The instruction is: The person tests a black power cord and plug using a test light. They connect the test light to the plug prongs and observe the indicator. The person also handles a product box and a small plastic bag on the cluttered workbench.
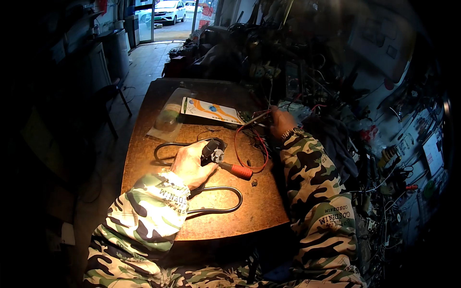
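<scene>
My left hand (188,164) is closed around a small black part with silvery metal on it (211,150), above the wooden table. A looped black cable (225,188) runs out on both sides of that hand. Beside the part lies a red-handled screwdriver (236,169), its shank end hidden near the metal. At the table's right edge, my right hand (282,123) is closed on a slender grey tool (258,117) that slants down to the left. Its exact kind cannot be made out. A thin red wire (267,156) curves below it.
A white and orange printed card (211,110) and a clear plastic bag (168,115) lie on the far part of the wooden table (144,144). Small dark bits (254,183) sit near the screwdriver. Tangled wires and a meter (292,79) crowd the right side. A stool (113,93) stands left.
</scene>
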`<state>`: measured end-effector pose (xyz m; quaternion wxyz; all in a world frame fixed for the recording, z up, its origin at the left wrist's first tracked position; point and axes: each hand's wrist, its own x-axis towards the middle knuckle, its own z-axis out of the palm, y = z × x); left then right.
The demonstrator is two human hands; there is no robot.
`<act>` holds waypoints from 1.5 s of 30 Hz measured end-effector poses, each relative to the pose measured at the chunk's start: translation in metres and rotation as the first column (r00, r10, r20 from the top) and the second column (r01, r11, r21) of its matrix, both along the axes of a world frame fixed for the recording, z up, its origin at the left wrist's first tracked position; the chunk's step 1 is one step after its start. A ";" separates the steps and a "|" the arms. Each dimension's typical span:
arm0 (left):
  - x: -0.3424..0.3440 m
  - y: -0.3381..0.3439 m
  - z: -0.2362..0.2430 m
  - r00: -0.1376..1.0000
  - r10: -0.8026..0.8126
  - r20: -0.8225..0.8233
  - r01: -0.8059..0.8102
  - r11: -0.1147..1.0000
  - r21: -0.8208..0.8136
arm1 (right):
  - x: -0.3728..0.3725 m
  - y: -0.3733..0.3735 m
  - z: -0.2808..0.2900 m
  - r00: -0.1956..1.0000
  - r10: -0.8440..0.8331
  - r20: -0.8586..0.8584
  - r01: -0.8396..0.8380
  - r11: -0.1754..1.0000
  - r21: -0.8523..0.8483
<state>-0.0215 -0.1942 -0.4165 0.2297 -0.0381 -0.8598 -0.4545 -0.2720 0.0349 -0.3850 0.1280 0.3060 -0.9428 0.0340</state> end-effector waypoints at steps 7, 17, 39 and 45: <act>0.005 -0.003 0.006 1.000 0.011 0.025 -0.011 1.000 -0.006 | -0.026 0.009 0.014 0.902 -0.411 -0.136 0.409 0.912 -0.040; 0.007 -0.005 0.012 0.991 -0.013 0.136 0.004 0.997 0.072 | -0.021 -0.024 -0.008 0.907 0.394 0.149 -0.350 0.901 -0.256; 0.008 -0.014 0.004 0.972 -0.233 0.041 0.221 0.955 0.197 | 0.147 -0.064 0.001 0.310 0.930 0.196 0.535 0.000 -0.845; 0.017 -0.006 0.019 0.980 -0.196 0.030 0.193 0.978 0.074 | 0.155 -0.046 0.013 0.471 0.871 0.137 0.443 -0.099 -0.891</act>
